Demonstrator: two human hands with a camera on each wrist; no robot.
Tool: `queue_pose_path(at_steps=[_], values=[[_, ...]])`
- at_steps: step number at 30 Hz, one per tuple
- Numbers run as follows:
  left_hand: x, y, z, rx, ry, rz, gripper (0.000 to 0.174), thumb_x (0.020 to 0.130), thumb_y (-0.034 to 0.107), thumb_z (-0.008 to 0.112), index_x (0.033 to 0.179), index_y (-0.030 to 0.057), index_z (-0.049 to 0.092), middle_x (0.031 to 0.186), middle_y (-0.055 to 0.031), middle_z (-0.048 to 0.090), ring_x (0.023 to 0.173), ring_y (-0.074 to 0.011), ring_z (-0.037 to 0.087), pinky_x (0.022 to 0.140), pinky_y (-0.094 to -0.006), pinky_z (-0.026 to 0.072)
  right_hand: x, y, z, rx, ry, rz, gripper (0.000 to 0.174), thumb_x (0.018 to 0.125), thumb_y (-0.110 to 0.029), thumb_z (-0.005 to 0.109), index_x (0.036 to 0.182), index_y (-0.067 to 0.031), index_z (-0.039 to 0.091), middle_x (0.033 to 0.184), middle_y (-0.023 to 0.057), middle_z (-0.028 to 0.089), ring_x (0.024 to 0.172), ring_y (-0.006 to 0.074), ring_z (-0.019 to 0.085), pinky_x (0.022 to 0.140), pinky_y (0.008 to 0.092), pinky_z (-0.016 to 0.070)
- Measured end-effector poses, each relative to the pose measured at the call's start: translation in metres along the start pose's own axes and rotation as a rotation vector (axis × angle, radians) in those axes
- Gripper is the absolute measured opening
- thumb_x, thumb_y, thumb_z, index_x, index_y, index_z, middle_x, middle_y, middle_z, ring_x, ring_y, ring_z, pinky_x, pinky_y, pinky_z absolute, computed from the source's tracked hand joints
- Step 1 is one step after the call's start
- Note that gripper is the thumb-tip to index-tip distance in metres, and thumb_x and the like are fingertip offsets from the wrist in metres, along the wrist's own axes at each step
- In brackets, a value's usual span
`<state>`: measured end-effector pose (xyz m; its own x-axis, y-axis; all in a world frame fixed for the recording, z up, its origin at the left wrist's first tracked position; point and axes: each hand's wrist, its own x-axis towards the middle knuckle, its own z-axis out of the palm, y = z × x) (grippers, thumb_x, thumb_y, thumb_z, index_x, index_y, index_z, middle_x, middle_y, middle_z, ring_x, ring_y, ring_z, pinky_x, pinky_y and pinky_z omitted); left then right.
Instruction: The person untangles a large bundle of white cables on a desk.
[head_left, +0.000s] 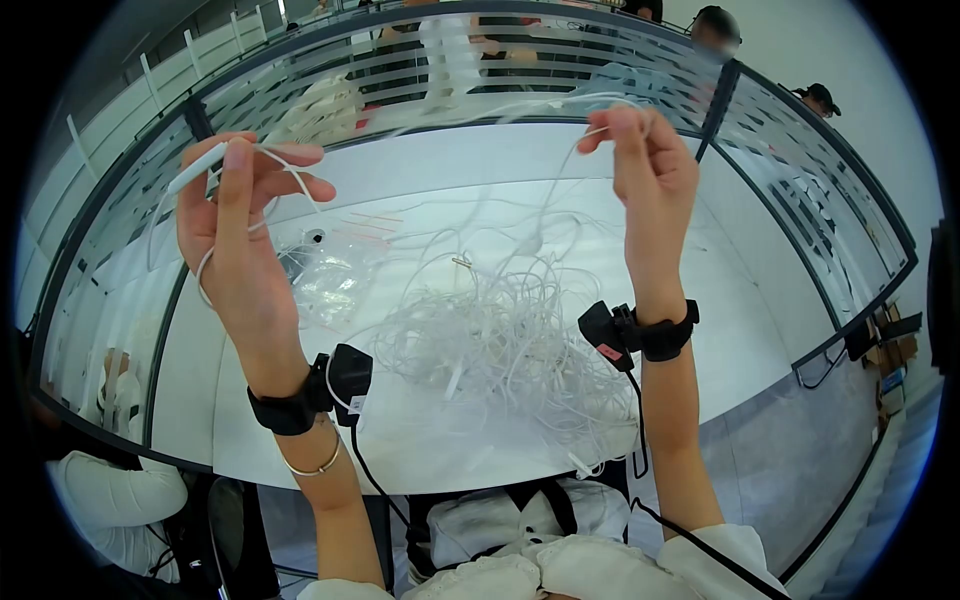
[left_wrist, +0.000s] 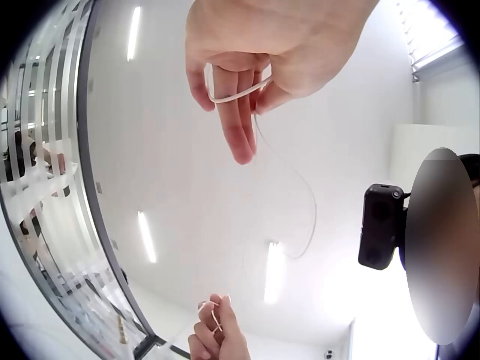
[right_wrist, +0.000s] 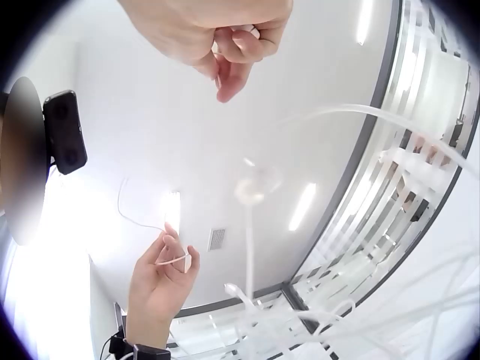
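In the head view the left hand (head_left: pixel 245 240) is raised at the left, its thumb pinching a white plug-like piece (head_left: pixel 198 168) against the fingers. White cable loops over that palm and past the wrist. The right hand (head_left: pixel 655 170), raised at the right, pinches a thin white cable (head_left: pixel 572 160) between thumb and fingers. Between and below the hands lies a large tangled heap of white cables (head_left: pixel 500 340) on the white table (head_left: pixel 720 370). The left wrist view shows the left hand (left_wrist: pixel 277 45) with a cable loop (left_wrist: pixel 238 95) across its fingers.
Clear plastic bags (head_left: pixel 335 275) lie left of the heap. A striped glass partition (head_left: pixel 520 60) with a dark frame rings the table's far side, and people stand behind it. A person's white sleeve (head_left: pixel 120 500) shows at the lower left.
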<state>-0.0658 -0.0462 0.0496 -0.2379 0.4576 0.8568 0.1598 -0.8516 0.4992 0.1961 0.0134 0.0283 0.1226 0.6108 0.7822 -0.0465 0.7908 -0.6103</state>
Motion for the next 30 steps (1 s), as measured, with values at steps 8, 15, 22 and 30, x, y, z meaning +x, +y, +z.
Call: queue_pose_path(at_steps=[8,15,22,30], values=[[-0.002,0.000,0.004,-0.030,-0.020,-0.009,0.018,0.096,0.019,0.049,0.102,0.0032,0.054,0.080,-0.0179,0.067,0.062,-0.0212,0.064,0.071,-0.0330,0.0490,0.006,0.014,-0.008,0.008,-0.116,0.043,0.017,0.092,-0.015,0.057,0.088,0.0004,0.061,0.076,0.0027,0.063,0.072,0.0061,0.056,0.061,0.0176,0.0383],[-0.003,-0.001,0.010,0.003,-0.021,-0.099,0.015,0.095,0.018,0.051,0.100,0.0044,0.055,0.080,-0.0158,0.068,0.061,-0.0207,0.063,0.075,-0.0320,0.0475,0.000,0.049,-0.007,-0.439,-0.563,0.248,0.026,0.091,-0.026,0.058,0.082,-0.0017,0.062,0.067,0.0020,0.061,0.062,0.0038,0.049,0.054,0.0220,0.0334],[-0.003,-0.002,0.016,0.011,-0.018,-0.143,0.016,0.092,0.019,0.054,0.097,0.0036,0.055,0.080,-0.0150,0.068,0.062,-0.0184,0.063,0.081,-0.0328,0.0448,0.003,0.076,-0.004,-0.138,-0.250,0.151,0.020,0.090,-0.021,0.056,0.084,-0.0023,0.061,0.060,-0.0005,0.058,0.056,0.0040,0.045,0.052,0.0212,0.0328],[0.003,-0.001,-0.009,0.243,-0.203,-0.232,0.029,0.093,0.025,0.053,0.110,0.0013,0.058,0.071,-0.0107,0.067,0.048,-0.0094,0.053,0.083,-0.0292,0.0403,0.019,0.052,-0.041,-0.185,-0.147,0.118,0.017,0.091,-0.018,0.056,0.088,-0.0019,0.060,0.068,-0.0045,0.050,0.058,0.0028,0.037,0.051,0.0195,0.0283]])
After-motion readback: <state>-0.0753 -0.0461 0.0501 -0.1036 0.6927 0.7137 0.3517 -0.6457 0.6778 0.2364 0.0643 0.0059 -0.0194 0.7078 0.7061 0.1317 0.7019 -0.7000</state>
